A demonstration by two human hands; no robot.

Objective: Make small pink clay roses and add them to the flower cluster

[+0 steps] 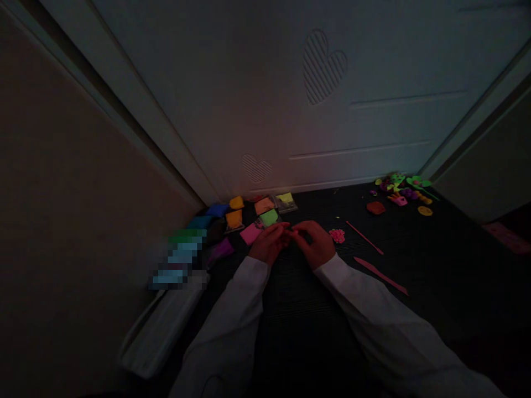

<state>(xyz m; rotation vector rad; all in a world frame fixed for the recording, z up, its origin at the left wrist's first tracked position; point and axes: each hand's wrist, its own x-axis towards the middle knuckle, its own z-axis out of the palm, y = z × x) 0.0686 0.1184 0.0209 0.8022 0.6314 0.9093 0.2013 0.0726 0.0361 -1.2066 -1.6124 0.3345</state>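
In dim light, my left hand and my right hand meet above the dark tabletop, fingers pinched together. Between their fingertips is a small piece of pink clay; its shape is mostly hidden, and both hands seem to grip it. Just right of my right hand lies a cluster of small pink clay bits. Farther right are a thin pink modelling stick and a pink plastic clay knife. Behind my left hand lie a pink clay packet and a green clay packet.
More clay packets, including orange, blue and purple, crowd the left side. A white box-like object stands at lower left. Colourful clay figures and a red clay lump sit back right. A white panel rises behind.
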